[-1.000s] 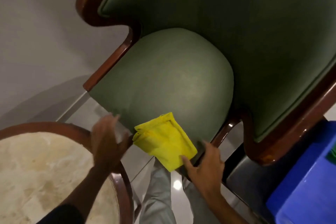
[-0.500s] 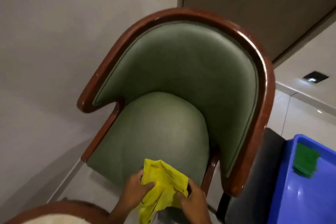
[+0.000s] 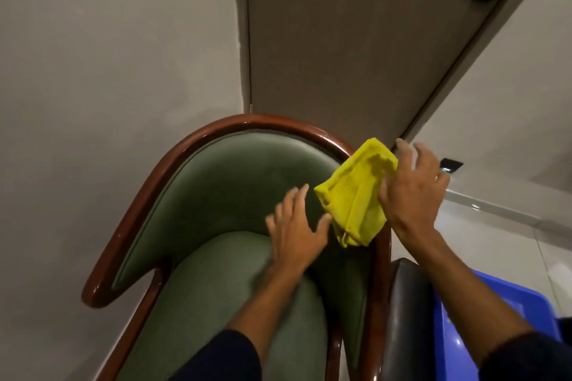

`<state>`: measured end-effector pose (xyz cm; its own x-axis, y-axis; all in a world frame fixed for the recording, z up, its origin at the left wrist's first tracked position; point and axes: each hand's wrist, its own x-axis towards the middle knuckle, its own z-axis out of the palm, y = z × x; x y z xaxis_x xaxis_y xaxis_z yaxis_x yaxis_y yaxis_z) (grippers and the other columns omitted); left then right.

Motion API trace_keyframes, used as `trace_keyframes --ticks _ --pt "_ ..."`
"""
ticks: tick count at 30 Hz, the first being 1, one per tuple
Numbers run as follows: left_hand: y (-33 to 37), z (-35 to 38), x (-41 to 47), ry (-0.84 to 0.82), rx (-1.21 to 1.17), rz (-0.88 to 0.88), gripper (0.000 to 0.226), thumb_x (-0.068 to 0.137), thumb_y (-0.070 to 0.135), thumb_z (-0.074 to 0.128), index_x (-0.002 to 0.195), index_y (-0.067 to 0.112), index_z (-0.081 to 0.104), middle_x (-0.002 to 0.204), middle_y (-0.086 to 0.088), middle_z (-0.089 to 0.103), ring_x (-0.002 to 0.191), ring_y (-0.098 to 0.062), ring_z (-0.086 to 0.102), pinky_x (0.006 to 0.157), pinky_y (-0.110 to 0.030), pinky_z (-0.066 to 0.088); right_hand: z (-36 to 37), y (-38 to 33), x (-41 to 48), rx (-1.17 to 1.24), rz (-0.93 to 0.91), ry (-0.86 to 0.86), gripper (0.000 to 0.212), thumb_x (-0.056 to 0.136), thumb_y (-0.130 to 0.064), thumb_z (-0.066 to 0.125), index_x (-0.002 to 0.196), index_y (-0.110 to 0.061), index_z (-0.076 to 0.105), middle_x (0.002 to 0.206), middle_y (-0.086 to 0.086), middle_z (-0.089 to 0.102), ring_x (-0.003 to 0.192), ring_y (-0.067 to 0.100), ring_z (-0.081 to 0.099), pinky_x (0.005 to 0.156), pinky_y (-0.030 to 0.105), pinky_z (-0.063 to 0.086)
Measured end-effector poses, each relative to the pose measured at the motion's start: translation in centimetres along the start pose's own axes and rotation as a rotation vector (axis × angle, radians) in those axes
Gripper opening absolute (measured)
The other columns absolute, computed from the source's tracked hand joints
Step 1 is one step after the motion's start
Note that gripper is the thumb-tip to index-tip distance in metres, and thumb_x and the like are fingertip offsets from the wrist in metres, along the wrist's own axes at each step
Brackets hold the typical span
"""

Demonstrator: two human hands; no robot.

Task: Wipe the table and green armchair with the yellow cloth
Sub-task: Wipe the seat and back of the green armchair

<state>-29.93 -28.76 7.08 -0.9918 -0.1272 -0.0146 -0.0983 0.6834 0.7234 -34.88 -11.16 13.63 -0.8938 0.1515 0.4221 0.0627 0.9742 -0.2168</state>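
Note:
The green armchair (image 3: 216,195) with a glossy brown wooden frame fills the lower middle of the head view, its curved backrest toward the wall. A folded yellow cloth (image 3: 356,192) lies over the upper right part of the backrest and its wooden rim. My right hand (image 3: 413,189) presses on the cloth's right side, fingers spread. My left hand (image 3: 295,232) hovers just left of the cloth over the backrest, fingers apart and holding nothing. The table is out of view.
A grey wall stands left and behind the chair, with a door panel (image 3: 340,40) behind it. A black seat (image 3: 408,312) and a blue plastic bin (image 3: 495,318) sit close on the right. Tiled floor (image 3: 510,226) lies beyond.
Both hands carried the cloth up from the seat's front edge to the top right of the backrest. My left hand let go of it. The view tilted up, losing the table.

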Motion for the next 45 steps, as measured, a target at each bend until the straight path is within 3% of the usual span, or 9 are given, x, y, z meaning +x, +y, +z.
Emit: trace_keyframes --ticks 4,10,12,15,19,26,34,37,45 --pt "-5.5 -5.5 6.0 0.165 0.519 0.358 0.063 0.088 0.044 0.053 0.147 0.026 0.04 0.161 -0.008 0.031 0.142 -0.025 0.038 0.11 -0.05 0.033 4.2 0.2 -1.6 0.004 0.029 -0.29 0.072 0.091 -0.045 0.055 0.149 -0.01 0.029 0.154 0.022 0.031 0.138 0.04 0.036 0.106 0.054 0.038" --pt "-16.7 -13.9 14.1 0.065 0.909 0.346 0.079 0.091 0.061 0.021 0.157 0.017 0.015 0.167 -0.013 0.009 0.153 -0.029 0.013 0.12 -0.05 -0.012 7.7 1.9 0.6 0.086 0.108 -0.46 0.085 0.092 -0.05 0.053 0.154 -0.01 0.01 0.156 0.021 0.028 0.135 0.042 0.04 0.106 0.052 0.04" --pt "-19.5 -15.6 15.3 0.008 0.914 0.294 0.086 0.089 0.066 0.014 0.158 0.015 0.009 0.166 -0.014 0.01 0.153 -0.03 0.013 0.121 -0.048 -0.011 8.6 1.5 2.1 0.021 0.037 -0.471 0.082 0.094 -0.051 0.049 0.154 -0.011 0.01 0.155 0.021 0.03 0.135 0.04 0.04 0.105 0.051 0.04" --pt "-22.0 -16.3 15.8 -0.094 0.857 0.314 0.089 0.089 0.067 0.022 0.158 0.015 -0.003 0.167 -0.014 0.005 0.153 -0.031 0.012 0.123 -0.05 0.012 10.1 0.1 4.3 -0.027 -0.037 -0.468 0.073 0.097 -0.046 0.045 0.153 -0.008 0.016 0.147 0.02 0.041 0.128 0.038 0.046 0.099 0.049 0.045" --pt "-22.8 -16.5 16.0 -0.08 0.855 0.379 0.09 0.091 0.062 0.03 0.157 0.013 -0.005 0.167 -0.012 0.006 0.154 -0.025 0.007 0.125 -0.039 0.001 12.4 -2.2 6.7 -0.146 -0.196 -0.358 0.069 0.097 -0.044 0.047 0.148 -0.002 0.028 0.138 0.022 0.05 0.12 0.04 0.052 0.097 0.048 0.046" --pt "-22.5 -16.3 15.6 -0.074 0.772 0.395 0.092 0.091 0.064 0.034 0.157 0.007 0.005 0.167 -0.011 0.006 0.155 -0.022 0.003 0.126 -0.037 0.004 16.4 -10.4 10.5 -0.267 -0.562 -0.25 0.056 0.094 -0.018 0.05 0.146 -0.004 0.035 0.141 0.022 0.05 0.127 0.038 0.05 0.104 0.047 0.041" --pt "-22.9 -15.7 15.4 -0.058 0.691 0.396 0.097 0.089 0.074 0.03 0.158 0.011 0.001 0.168 -0.007 0.003 0.155 -0.018 0.001 0.126 -0.035 0.004 21.0 -24.1 8.4 -0.14 -0.925 -0.206 0.055 0.097 -0.026 0.037 0.149 -0.01 0.034 0.153 0.014 0.042 0.143 0.03 0.037 0.117 0.046 0.032" --pt "-23.0 -15.7 15.4 -0.062 0.674 0.392 0.099 0.088 0.075 0.031 0.158 0.013 -0.002 0.168 -0.006 0.0 0.155 -0.017 -0.001 0.126 -0.034 0.002 20.2 -22.0 9.2 -0.177 -0.863 -0.201 0.056 0.094 -0.02 0.032 0.15 -0.012 0.033 0.154 0.012 0.04 0.143 0.028 0.037 0.117 0.045 0.032" --pt "-23.0 -15.8 15.5 -0.05 0.734 0.37 0.099 0.087 0.076 0.027 0.158 0.016 -0.005 0.168 -0.005 -0.003 0.155 -0.016 -0.007 0.124 -0.028 -0.012 12.5 -2.8 7.2 -0.197 -0.295 -0.285 0.06 0.097 -0.021 0.044 0.153 -0.017 0.023 0.152 0.014 0.04 0.132 0.033 0.045 0.099 0.047 0.04"
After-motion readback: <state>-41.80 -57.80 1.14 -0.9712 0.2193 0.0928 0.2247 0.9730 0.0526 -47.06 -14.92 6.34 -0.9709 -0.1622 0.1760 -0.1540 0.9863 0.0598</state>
